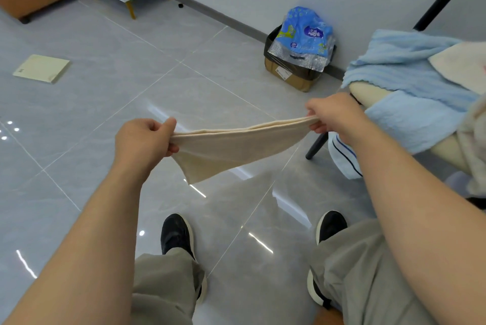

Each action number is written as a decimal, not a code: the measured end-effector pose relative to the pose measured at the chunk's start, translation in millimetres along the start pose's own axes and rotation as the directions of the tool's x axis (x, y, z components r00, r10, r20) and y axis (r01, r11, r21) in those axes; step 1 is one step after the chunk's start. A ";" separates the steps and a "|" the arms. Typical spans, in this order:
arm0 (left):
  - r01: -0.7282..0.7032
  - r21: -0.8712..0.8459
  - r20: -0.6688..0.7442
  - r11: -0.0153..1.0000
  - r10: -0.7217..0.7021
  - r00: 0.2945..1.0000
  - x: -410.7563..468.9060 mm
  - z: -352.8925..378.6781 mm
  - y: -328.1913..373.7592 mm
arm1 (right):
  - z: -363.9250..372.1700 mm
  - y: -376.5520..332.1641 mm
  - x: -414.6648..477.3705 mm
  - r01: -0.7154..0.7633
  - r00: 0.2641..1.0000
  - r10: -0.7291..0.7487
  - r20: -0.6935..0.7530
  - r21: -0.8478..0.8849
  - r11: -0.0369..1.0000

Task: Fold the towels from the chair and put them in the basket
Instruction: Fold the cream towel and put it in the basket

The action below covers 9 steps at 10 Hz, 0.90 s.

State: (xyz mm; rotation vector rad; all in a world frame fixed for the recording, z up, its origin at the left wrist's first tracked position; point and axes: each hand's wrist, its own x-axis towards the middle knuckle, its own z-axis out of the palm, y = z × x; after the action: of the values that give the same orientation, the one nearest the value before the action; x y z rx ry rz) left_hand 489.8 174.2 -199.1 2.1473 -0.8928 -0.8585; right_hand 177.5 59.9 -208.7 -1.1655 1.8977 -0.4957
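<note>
Cream towel (231, 148) taut between left hand (143, 140) and right hand (334, 114).

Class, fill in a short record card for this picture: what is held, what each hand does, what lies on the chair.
Held: cream cloth towel, doubled over, stretched between both hands
Left hand: pinches the towel's left end
Right hand: pinches its right end
Chair: beige-seated chair with black legs, light blue ribbed towel draped over the seat
Stage: folding under way
</note>
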 end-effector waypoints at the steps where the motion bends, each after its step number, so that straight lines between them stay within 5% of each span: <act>1: 0.067 0.085 0.042 0.994 -0.070 0.997 1.6 5.9 7.3 | 4.2 6.8 -2.2 0.049 0.997 -0.026 0.074 -0.325 0.944; 2: 0.067 0.305 0.117 0.950 -0.107 0.987 3.9 14.0 10.0 | 7.8 6.0 -11.7 0.150 0.974 -0.001 0.227 -0.639 0.755; 3: 0.037 0.469 0.218 0.882 -0.156 0.963 6.2 28.8 8.4 | 15.9 8.7 -12.2 0.169 0.961 0.052 0.273 -0.724 0.669; 4: 0.096 0.636 0.331 0.765 -0.384 0.862 4.4 40.1 7.7 | 22.2 10.8 -14.8 0.254 0.932 0.101 0.349 -0.825 0.504; 5: -0.060 0.826 0.426 0.560 -0.552 0.717 2.3 51.2 8.2 | 23.6 6.7 -26.2 0.279 0.911 0.121 0.394 -0.805 0.523; 7: -0.244 0.864 0.458 0.439 -0.487 0.743 1.7 64.2 17.9 | 36.0 9.4 -18.6 0.258 0.905 0.199 0.376 -0.857 0.446; 8: -0.264 0.845 0.435 0.465 -0.309 0.846 5.3 66.9 12.5 | 35.6 7.1 -21.7 0.190 0.934 0.167 0.315 -0.838 0.512; 9: -0.177 0.812 0.353 0.555 -0.226 0.908 4.3 69.3 7.3 | 38.4 6.2 -20.4 0.280 0.919 0.124 0.374 -0.843 0.459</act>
State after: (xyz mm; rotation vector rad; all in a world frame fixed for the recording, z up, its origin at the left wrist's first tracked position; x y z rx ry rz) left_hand 437.1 145.3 -234.7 2.8209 -1.8015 -1.0720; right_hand 209.9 84.0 -225.9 -1.8457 1.7137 0.8146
